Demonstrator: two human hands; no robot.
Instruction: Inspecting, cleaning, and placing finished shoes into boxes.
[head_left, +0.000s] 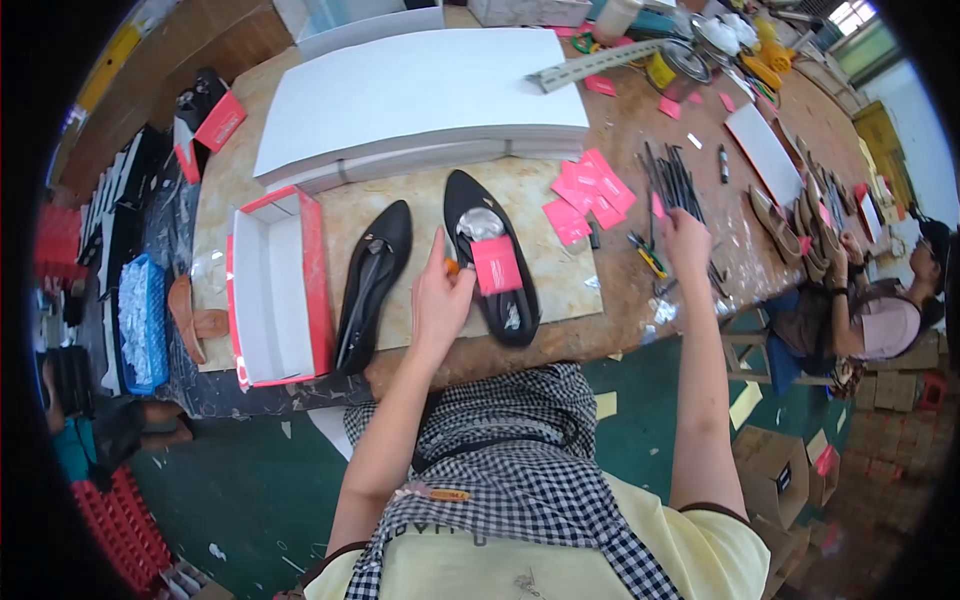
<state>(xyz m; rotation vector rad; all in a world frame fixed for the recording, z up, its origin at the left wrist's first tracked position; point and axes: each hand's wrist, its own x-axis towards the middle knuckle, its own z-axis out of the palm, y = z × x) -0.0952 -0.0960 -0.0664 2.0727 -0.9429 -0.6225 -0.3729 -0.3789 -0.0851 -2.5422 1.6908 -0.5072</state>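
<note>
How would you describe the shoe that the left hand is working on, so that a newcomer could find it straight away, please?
Start at the big stack of white sheets on the workbench; two black pointed flat shoes lie just in front of it. The one meant is the right-hand black shoe, touched by the left hand. Unlike the left-hand black shoe beside the open red-and-white box, it has a pink card and crumpled stuffing inside.

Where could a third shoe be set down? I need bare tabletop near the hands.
Bare: the strip before the left shoe, between box and table edge. Crowded: right of the right shoe, with pink tags and sticks by the right hand.
</note>
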